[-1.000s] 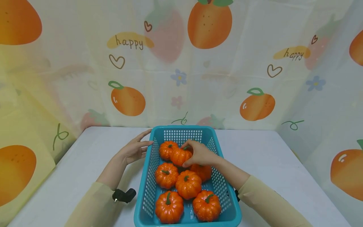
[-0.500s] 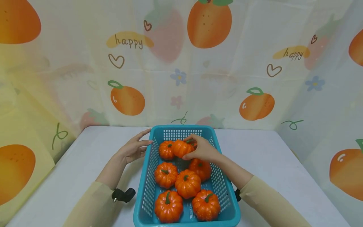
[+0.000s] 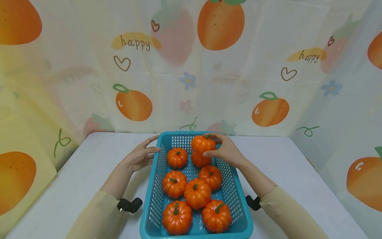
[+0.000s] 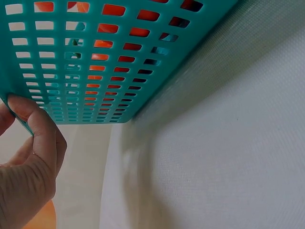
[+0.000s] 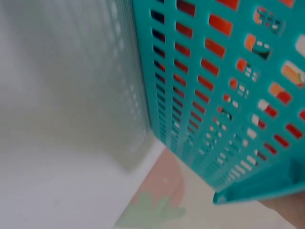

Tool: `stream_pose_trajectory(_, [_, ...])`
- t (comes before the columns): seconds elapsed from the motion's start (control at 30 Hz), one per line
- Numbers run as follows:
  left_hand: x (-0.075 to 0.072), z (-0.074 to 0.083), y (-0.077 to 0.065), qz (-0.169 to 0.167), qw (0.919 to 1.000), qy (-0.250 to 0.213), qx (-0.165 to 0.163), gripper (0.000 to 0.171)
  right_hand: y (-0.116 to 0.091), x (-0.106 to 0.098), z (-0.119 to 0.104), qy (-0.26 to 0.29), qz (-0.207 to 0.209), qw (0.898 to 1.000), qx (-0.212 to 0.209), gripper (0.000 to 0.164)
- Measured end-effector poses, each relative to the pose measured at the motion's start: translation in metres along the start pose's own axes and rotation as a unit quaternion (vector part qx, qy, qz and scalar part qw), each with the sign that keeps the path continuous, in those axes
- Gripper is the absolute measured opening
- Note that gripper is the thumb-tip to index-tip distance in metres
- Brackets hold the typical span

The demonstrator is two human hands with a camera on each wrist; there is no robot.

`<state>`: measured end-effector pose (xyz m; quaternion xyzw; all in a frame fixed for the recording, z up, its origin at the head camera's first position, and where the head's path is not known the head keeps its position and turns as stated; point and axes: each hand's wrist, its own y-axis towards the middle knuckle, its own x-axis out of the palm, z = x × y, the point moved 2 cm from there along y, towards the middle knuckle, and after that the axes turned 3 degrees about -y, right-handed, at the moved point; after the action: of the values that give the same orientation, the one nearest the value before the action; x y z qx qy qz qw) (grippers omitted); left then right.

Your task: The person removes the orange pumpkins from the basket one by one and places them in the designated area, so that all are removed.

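A small orange pumpkin (image 3: 203, 144) is gripped between the thumb and fingers of my right hand (image 3: 226, 150), at the far right part of the blue-green basket (image 3: 144, 212). Directly below it another pumpkin (image 3: 200, 160) is partly hidden. Several more pumpkins lie in the basket, including one at the far left (image 3: 177, 158) and one in the middle (image 3: 197, 194). At the basket's far left rim is my left hand (image 3: 141, 158); in the left wrist view its fingers (image 4: 44, 138) curl around that rim. The right wrist view shows mostly the perforated basket wall (image 5: 190, 81).
The basket stands on a white table (image 3: 268, 159). Behind it hangs a patterned curtain (image 3: 167, 79) with printed fruit. Black wrist-worn cameras sit by the left (image 3: 130, 205) and right (image 3: 253, 202) forearms, the right one close to the basket's side.
My right hand has lifted the pumpkin from beside the far left one and carried it right and away from me, uncovering the pumpkins below. My left hand stays at the rim.
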<state>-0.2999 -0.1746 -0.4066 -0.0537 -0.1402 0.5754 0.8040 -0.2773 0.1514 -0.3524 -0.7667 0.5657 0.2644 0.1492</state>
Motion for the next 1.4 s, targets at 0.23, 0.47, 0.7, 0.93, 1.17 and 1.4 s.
stream_pose_trajectory(0.23, [0.001,0.001,0.0,0.002,1.0,-0.005,-0.004,0.076,0.004,-0.02,0.01,0.014,0.055,0.998,-0.003,0.064])
stream_pose_trajectory(0.47, [0.001,0.0,0.001,0.004,1.0,-0.008,-0.005,0.075,0.006,-0.037,0.024,0.022,0.092,0.995,0.013,0.068])
stream_pose_trajectory(0.7, [0.0,-0.001,0.002,0.008,0.9999,-0.009,-0.007,0.074,0.007,-0.05,0.038,0.021,0.136,0.99,0.026,0.067])
stream_pose_trajectory(0.93, [-0.001,-0.001,0.004,0.011,0.9999,-0.009,-0.008,0.073,0.011,-0.06,0.055,0.025,0.183,0.982,0.036,0.064])
stream_pose_trajectory(1.17, [0.0,-0.001,0.003,0.01,0.9999,-0.007,-0.007,0.073,0.013,-0.069,0.075,0.007,0.215,0.975,0.061,0.064])
stream_pose_trajectory(1.4, [0.001,0.0,0.001,0.005,1.0,-0.006,-0.003,0.074,0.013,-0.073,0.096,-0.013,0.239,0.966,0.102,0.066])
